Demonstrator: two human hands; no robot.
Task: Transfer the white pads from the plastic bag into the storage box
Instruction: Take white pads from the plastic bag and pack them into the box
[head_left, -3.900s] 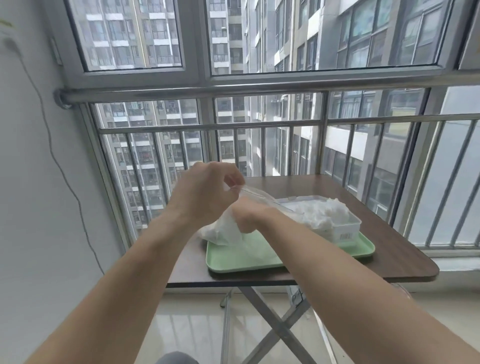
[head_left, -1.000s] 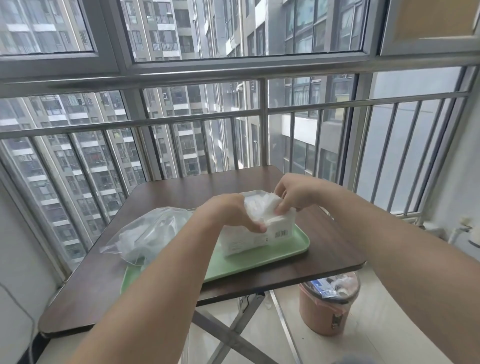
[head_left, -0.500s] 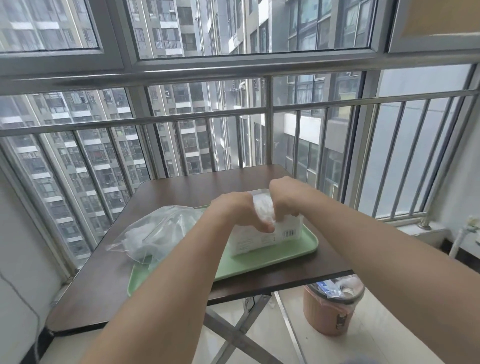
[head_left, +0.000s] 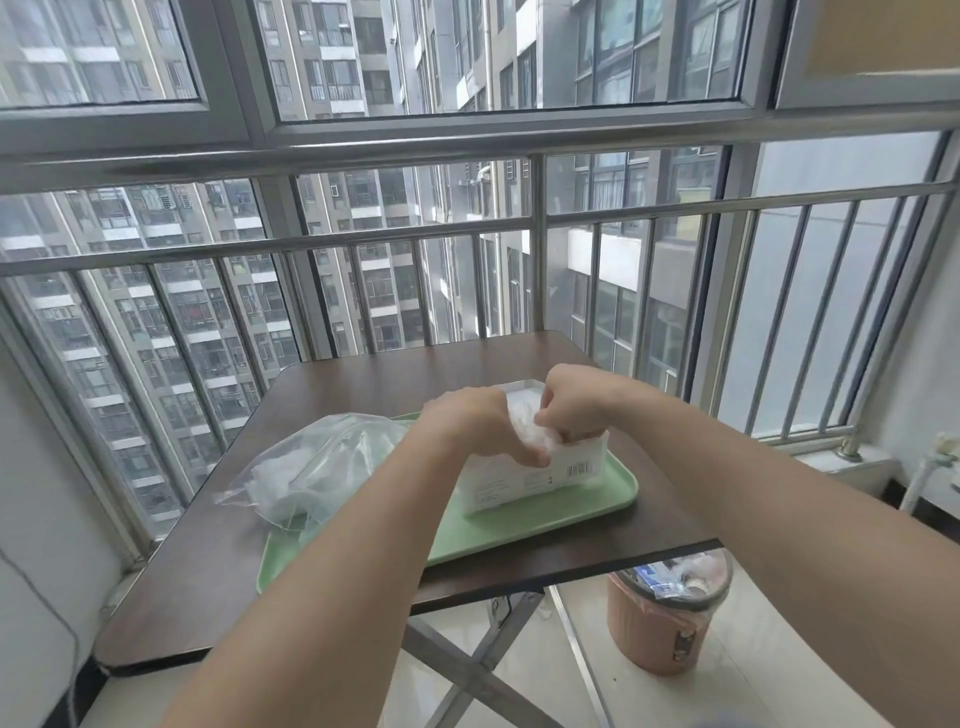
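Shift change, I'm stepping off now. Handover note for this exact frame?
Hands: left hand grips the white pads in the storage box; right hand pinches the same heap.
Things: box on the green tray; plastic bag at the tray's left end, neither hand on it.
Done: pads heaped in the box.
Left: bag seems to hold more white material; empty it.

High-rise apartment balcony – barred window (head_left: 519, 270), folding table (head_left: 363, 384)

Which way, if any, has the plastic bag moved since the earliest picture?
Yes, leftward: held beside the storage box then, the plastic bag now lies on the green tray's left end.
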